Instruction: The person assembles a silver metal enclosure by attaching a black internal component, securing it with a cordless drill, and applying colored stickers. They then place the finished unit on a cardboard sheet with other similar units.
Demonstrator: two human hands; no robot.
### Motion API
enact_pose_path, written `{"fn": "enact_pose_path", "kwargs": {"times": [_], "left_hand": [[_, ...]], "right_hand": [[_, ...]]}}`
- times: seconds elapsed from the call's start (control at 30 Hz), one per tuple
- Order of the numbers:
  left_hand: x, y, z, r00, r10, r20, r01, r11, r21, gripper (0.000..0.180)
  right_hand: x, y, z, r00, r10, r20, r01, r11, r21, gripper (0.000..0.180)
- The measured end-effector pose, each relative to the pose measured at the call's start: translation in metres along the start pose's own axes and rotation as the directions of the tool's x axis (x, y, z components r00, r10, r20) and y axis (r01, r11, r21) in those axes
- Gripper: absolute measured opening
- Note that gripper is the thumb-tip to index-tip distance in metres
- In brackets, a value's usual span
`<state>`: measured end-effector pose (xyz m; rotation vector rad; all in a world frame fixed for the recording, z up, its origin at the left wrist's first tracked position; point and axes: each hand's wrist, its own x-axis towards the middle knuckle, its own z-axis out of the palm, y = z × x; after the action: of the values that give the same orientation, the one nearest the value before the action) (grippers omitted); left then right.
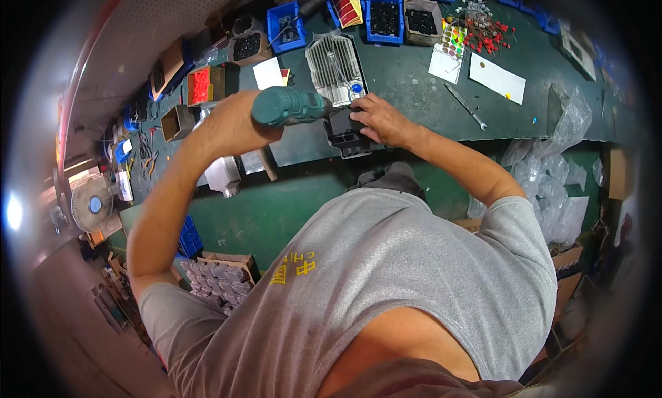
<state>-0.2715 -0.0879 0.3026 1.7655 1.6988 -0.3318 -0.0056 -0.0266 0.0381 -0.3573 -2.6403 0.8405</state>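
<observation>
My left hand (241,122) is closed around a green power drill (286,107), which lies sideways above the bench with its front end toward the right. That front end reaches the top of a black box-shaped housing (348,144) at the bench's near edge. On the housing's right side, the bent fingers of my right hand (386,121) grip its rim. Directly behind the housing is a finned grey metal casing (334,61) with a round blue piece (356,88) on its near right part. The drill hides part of the housing, and its tip cannot be made out.
Blue bins (384,15) of small dark parts line the bench's back. Red-tipped wires (488,38), a white paper strip (496,77) and a wrench (467,108) lie to the right. Clear plastic bags (552,170) hang at the right edge. A hammer handle (267,165) sticks out near left.
</observation>
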Motion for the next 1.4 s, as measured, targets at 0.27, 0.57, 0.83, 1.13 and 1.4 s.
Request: {"fn": "enact_pose_path", "kwargs": {"times": [0.27, 0.57, 0.83, 1.13, 1.4], "left_hand": [[0.028, 0.019, -0.018, 0.994, 0.106, 0.039, -0.110, 0.985, 0.131, 0.034], [0.033, 0.025, -0.016, 0.998, 0.001, 0.065, -0.011, 0.988, 0.155, 0.031], [0.028, 0.013, -0.001, 0.998, -0.012, -0.058, 0.009, 0.998, -0.061, 0.032], [0.017, 0.018, -0.002, 0.998, -0.030, -0.060, 0.029, 0.999, -0.017, 0.036], [-0.009, -0.008, 0.003, 0.979, 0.148, -0.143, -0.205, 0.732, -0.650, 0.047]], "right_hand": [[-0.002, 0.004, 0.007, 0.998, 0.000, -0.055, -0.001, 1.000, -0.019, 0.041], [-0.003, 0.003, 0.005, 0.999, 0.053, -0.003, -0.053, 0.999, -0.009, 0.043], [-0.003, 0.001, 0.004, 0.999, 0.036, -0.025, -0.037, 0.998, -0.049, 0.038], [-0.001, -0.006, -0.005, 0.998, 0.058, 0.003, -0.057, 0.993, -0.103, 0.042], [-0.001, -0.014, -0.001, 0.996, 0.090, 0.004, -0.089, 0.985, -0.146, 0.042]]}}
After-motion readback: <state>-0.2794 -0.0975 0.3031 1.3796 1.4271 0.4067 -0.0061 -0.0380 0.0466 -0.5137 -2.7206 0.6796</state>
